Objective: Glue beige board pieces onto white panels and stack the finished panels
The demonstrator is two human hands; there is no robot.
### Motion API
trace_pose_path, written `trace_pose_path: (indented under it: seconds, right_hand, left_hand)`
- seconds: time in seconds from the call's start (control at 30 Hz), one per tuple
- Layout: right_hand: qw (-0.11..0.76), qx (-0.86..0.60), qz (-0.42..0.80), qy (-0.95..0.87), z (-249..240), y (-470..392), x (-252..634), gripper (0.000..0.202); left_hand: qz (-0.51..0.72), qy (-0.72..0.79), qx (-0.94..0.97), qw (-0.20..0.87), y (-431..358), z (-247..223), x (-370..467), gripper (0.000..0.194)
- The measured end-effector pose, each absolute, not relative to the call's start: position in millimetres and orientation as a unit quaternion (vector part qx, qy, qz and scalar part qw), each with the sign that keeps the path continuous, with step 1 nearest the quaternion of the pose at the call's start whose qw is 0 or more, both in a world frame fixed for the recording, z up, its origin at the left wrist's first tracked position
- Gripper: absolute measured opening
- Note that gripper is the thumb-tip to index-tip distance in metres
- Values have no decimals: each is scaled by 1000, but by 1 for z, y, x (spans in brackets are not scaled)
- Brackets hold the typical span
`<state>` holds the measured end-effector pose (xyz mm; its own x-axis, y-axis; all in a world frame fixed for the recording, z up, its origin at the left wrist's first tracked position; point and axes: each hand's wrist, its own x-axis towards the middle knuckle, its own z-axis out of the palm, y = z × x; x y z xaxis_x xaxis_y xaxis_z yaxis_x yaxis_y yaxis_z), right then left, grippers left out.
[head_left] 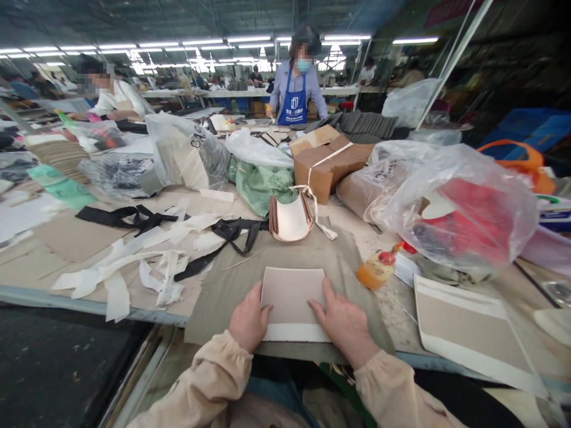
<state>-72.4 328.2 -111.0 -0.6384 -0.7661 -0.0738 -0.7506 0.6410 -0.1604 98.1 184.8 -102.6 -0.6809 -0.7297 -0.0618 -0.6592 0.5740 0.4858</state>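
Between my two hands is a flat, squarish beige panel (294, 297) with pale edges and a white strip along its near side. My left hand (250, 318) grips its left edge, thumb on top. On the opposite edge, my right hand (345, 324) holds it the same way, its thumb lying on the surface. Beneath the panel a grey-green cloth (214, 315) covers the table. Just beyond it stands a bundle of curved, pale pink flap pieces (292, 220). To the right is a squeeze bottle (377, 270) with orange contents and a red tip.
White fabric strips (116, 267) and black straps (236, 235) lie on the left. A similar larger panel (473, 324) rests at the right edge. Clear plastic bags (468, 202), a green sack (259, 184) and a cardboard box (330, 160) line the back. A masked co-worker (297, 89) stands across the table.
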Motion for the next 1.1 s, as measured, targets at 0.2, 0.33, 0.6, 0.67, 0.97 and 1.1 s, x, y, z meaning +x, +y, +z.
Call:
trace_pose_path:
  seconds: [0.2, 0.33, 0.6, 0.67, 0.97, 1.1]
  right_hand:
    - [-34, -488, -60, 870, -115, 327, -70, 49]
    - [-25, -596, -107, 795, -131, 327, -72, 41]
    - [96, -571, -175, 796, -108, 295, -52, 43]
    - [140, -581, -212, 773, -101, 279, -40, 49]
    - [107, -569, -150, 801, -122, 303, -60, 62]
    - [86, -559, -117, 816, -131, 317, -71, 63]
  left_hand:
    - [-42, -963, 259, 59, 198, -106, 92, 48]
    - [-151, -971, 185, 19, 201, -113, 82, 45]
    - [-155, -969, 193, -21, 204, -115, 76, 49]
    - [-130, -975, 177, -13, 202, -119, 78, 52]
    - [-88, -984, 152, -24, 192, -113, 87, 52]
    - [-159, -970, 185, -16, 204, -104, 79, 52]
